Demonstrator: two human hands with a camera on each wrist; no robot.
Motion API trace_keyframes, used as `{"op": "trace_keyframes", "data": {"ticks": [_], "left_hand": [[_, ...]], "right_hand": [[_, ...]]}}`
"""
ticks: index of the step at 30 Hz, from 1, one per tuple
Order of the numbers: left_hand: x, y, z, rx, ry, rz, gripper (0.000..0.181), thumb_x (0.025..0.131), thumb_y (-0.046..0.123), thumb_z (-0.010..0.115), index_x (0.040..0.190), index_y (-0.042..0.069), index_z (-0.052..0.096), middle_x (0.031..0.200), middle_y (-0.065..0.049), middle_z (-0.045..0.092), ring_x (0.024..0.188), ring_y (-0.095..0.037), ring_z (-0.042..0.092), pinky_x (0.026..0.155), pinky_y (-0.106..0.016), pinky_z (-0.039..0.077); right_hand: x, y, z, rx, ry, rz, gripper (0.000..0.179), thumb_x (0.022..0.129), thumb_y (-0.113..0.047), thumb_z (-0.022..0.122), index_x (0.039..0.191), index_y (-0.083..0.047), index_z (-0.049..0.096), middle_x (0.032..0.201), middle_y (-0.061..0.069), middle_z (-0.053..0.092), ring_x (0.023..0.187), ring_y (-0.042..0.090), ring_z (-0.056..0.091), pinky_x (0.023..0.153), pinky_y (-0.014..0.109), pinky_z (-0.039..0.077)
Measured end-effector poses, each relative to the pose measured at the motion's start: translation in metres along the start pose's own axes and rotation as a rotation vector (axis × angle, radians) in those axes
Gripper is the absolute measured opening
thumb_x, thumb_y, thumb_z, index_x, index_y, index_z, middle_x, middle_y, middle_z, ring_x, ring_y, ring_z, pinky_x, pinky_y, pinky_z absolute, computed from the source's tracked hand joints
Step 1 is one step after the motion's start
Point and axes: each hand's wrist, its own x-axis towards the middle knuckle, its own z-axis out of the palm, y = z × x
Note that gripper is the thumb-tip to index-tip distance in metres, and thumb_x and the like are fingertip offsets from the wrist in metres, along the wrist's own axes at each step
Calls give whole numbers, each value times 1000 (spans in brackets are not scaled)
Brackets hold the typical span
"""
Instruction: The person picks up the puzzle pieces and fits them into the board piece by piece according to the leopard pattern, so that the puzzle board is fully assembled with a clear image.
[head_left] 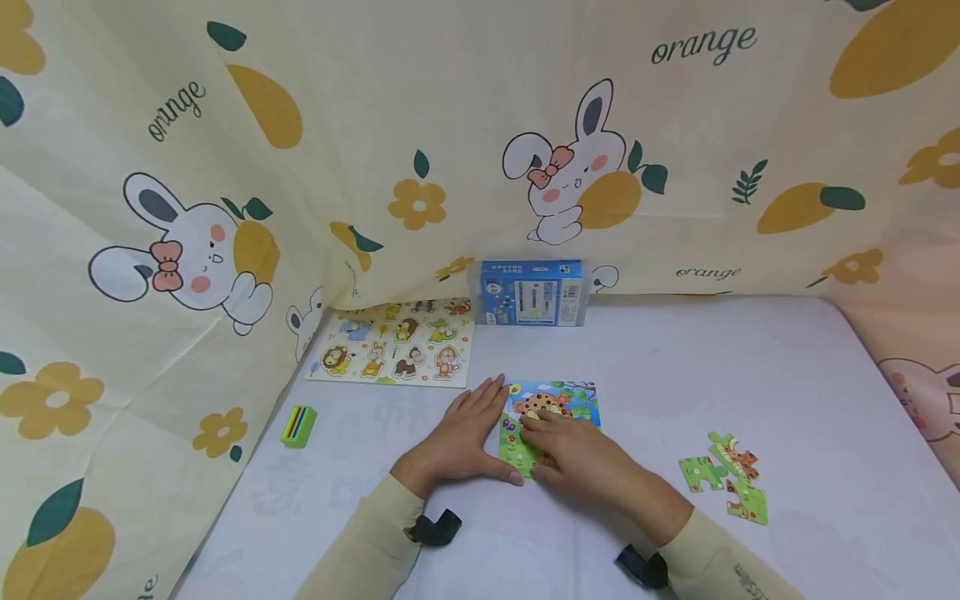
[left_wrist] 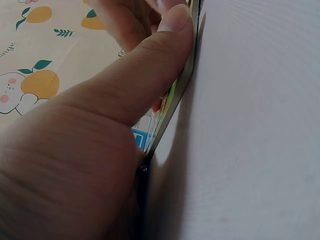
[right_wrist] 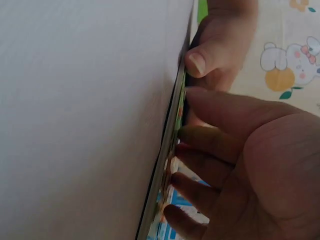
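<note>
So, two hands (head_left: 468,431) at one puzzle (head_left: 547,402)

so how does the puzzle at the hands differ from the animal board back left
The jigsaw puzzle pictures a large spotted animal on blue and green; the animal board has many small animals on a pale ground. The puzzle is smaller than the board. The left hand and right hand touch the puzzle; neither touches the board. Both are flat, with printed animals.

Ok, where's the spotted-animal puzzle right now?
In the head view, the spotted-animal puzzle lies below and slightly right of centre, with the left hand along its left edge, the right hand over it, and loose puzzle pieces farther right.
</note>
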Motion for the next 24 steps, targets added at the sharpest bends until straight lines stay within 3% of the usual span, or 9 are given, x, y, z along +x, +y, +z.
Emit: {"op": "trace_keyframes", "data": {"ticks": [6,10,15,18,24], "left_hand": [[-1,-3,1,7,8,8,139,78,77,85,175,8,12,182,-1,-1,165,-14,-8,132,-44,-2],[-1,-4,2,-4,8,12,140,78,78,84,175,8,12,182,-1,-2,165,-15,-8,132,-45,-2],[0,-5,2,-11,17,18,142,76,79,85,175,8,13,182,-1,-1,165,-16,-6,132,-46,-1],[0,-4,2,-17,19,13,142,76,78,86,175,8,13,182,-1,-1,165,-16,-6,132,-45,-2],[0,-1,0,-16,11,2,143,75,77,87,175,8,13,182,0,-2,165,-16,-6,131,-44,-2]], "right_hand": [[-4,12,-2,160,-56,12,59,105,-26,77,157,-4,60,166,10,49,157,37,36,122,62,36],[-5,21,-3,307,-56,58,58,107,-30,74,158,-10,59,166,6,50,156,34,39,122,61,36],[-12,28,-11,450,45,67,54,109,-31,72,158,-10,60,159,8,57,150,37,47,119,65,40],[-19,34,-17,521,129,68,53,110,-32,70,157,-9,60,155,10,60,142,39,55,112,64,47],[-40,50,-26,675,240,93,44,113,-24,63,153,-6,60,150,14,63,129,39,64,104,43,56]]}}
